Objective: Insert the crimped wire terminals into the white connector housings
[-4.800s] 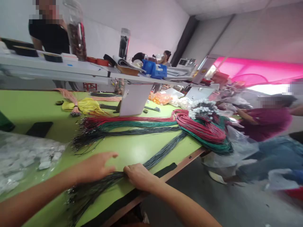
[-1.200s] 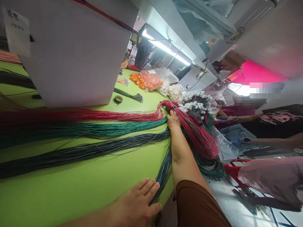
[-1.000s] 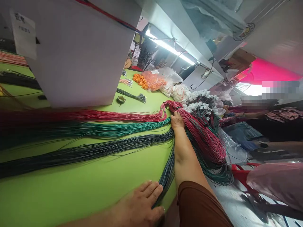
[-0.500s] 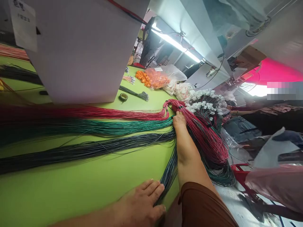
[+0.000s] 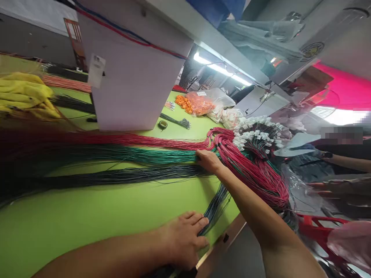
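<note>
Long red wires (image 5: 145, 141), green wires (image 5: 156, 156) and black wires (image 5: 130, 175) run side by side across the green table (image 5: 116, 216). My right hand (image 5: 207, 160) is closed at the right part of the green wires, its fingertips curled down onto them. A thick red coil (image 5: 255, 173) lies beside it, near many white connectors (image 5: 257, 135). Lower down, my left hand (image 5: 185, 235) rests palm down with fingers stretched over a dark blue-grey wire bundle (image 5: 216, 204) close to the table's front edge.
A pale upright panel (image 5: 130, 85) stands behind the wires. Near it are a tape roll (image 5: 162, 124) and a bag of orange parts (image 5: 199, 103). Yellow cloth (image 5: 26, 94) lies at the left. A red stool (image 5: 319, 227) and another person's arm (image 5: 348, 162) are at the right.
My right hand has moved left from the bundled junction by the red coil onto the green wires. My left hand stays on the dark bundle. The camera view has shifted.
</note>
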Demonstrator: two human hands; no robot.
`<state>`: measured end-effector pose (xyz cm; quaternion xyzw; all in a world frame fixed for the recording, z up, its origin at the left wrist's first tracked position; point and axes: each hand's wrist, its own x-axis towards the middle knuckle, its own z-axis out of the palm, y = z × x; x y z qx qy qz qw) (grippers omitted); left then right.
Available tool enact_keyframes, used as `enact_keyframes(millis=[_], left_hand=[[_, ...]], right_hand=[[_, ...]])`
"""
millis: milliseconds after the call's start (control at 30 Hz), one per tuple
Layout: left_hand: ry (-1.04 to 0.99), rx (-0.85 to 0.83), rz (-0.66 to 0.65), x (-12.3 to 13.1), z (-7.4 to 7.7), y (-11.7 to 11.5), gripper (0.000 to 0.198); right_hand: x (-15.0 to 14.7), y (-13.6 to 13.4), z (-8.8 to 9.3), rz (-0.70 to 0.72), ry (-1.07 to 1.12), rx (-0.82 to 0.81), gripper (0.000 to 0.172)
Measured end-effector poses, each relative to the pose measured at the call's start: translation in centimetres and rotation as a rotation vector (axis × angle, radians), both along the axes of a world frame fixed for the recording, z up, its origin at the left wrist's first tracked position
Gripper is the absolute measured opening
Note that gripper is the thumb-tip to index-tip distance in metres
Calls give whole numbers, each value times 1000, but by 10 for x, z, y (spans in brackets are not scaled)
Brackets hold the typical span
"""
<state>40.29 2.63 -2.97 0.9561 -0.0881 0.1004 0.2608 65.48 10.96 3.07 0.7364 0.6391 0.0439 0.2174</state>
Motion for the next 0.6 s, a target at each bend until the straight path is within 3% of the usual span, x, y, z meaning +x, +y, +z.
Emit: enact_keyframes(millis=[233,333,400,467,533,600], left_hand=[[-159,152,61,-1,4,-6,32],[-163,224,119,-22,8,13,27],[-134,275,262,-52,6,45,28],[-71,327,512,-95,3,86,31],[-3,375,754,-146,-1,125,35],[63,417,915,-195,-1,150,37]], right_hand=[[-198,76,20,262,229,46,27],[-268,95,30,336,279,76,34],[-296,98,35,365,306,104,39],[-312,98,37,376,330,129,42],[-319,97,37,365,346,148,38],[-323,98,41,342,355,169,27]])
